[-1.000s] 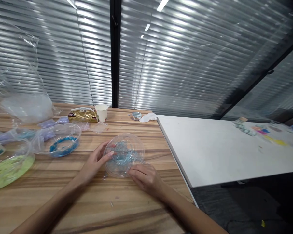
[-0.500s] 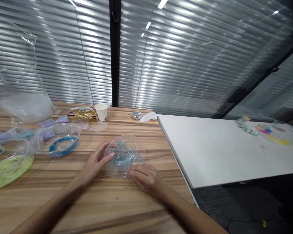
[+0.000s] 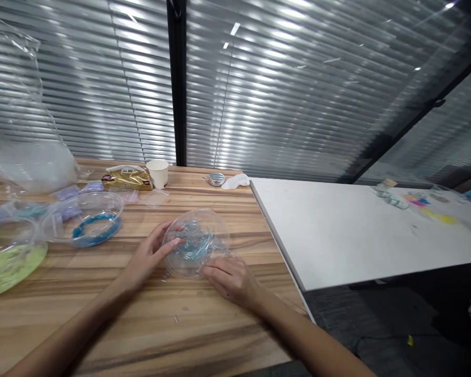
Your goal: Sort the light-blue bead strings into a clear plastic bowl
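The clear bowl point(image 3: 215, 219) sits on the wooden worktop point(image 3: 153, 335), nearer its right edge than its left, with light blue pieces point(image 3: 196, 245) inside. It looks light and thin-walled, likely to flex under a squeeze and slide easily; the rim seems the surest place to take hold, and the small pieces would probably scatter if it tipped. The left hand point(image 3: 151, 255) holds the left rim, thumb and fingers parted around it. The right hand point(image 3: 232, 280) has its fingertips drawn together at the near right rim; what they pinch, I cannot tell. Loose bits point(image 3: 176, 319) lie toward the near edge, where there is room to move. Leftward stands another bowl point(image 3: 115, 205); rightward, the worktop's edge meets a white table point(image 3: 349, 230).
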